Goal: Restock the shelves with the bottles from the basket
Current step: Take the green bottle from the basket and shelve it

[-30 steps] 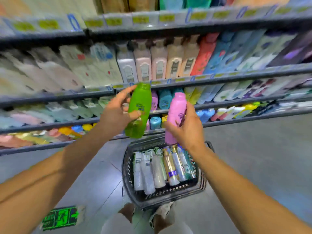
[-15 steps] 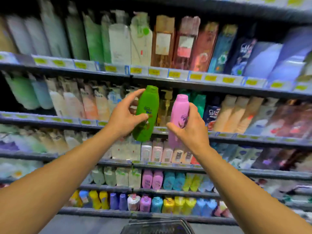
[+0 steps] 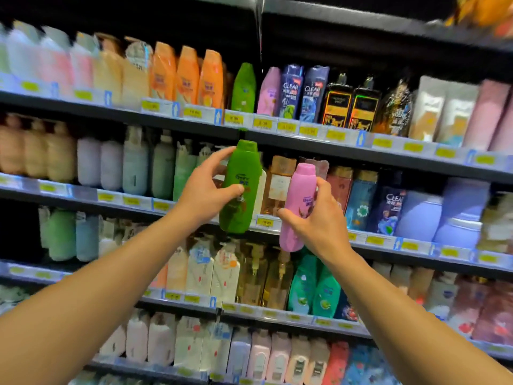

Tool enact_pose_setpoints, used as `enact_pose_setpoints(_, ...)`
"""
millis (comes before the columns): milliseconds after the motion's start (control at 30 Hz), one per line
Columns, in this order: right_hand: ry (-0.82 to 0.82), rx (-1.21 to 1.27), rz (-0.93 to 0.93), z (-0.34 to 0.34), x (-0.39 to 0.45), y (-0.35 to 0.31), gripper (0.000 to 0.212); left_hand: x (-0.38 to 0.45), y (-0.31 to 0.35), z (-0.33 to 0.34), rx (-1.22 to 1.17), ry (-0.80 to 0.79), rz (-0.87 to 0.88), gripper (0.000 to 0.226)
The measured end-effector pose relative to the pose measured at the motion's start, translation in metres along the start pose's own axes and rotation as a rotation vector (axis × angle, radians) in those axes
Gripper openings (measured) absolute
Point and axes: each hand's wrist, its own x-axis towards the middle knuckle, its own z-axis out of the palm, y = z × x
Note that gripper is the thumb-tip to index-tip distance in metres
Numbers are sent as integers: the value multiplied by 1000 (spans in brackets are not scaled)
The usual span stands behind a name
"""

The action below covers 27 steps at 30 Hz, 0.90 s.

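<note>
Left hand: fingers curled round the green bottle, held upright just below the top shelf.
Right hand: fingers clamped on the pink bottle, lower, right of the green one.
Top shelf: a matching green bottle on the shelf and pink bottle on the shelf stood side by side.
</note>
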Motion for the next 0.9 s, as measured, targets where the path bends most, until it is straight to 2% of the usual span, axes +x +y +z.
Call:
enact_pose_setpoints(333,166,0,-54,25,102,-43,71,84,-31,-50,-49,22,101,67)
enact_pose_setpoints(600,340,107,-130,27,204,-105,76,146,-51,-71,-98,4,165,70)
enact_pose_setpoints(733,427,77,-122,34,241,-117,80,166,-55,-72,-151,-11,182,71)
enact_pose_setpoints(900,481,-15,-75,56,264,-112,73,183,-58,-71,-182,-37,225,69)
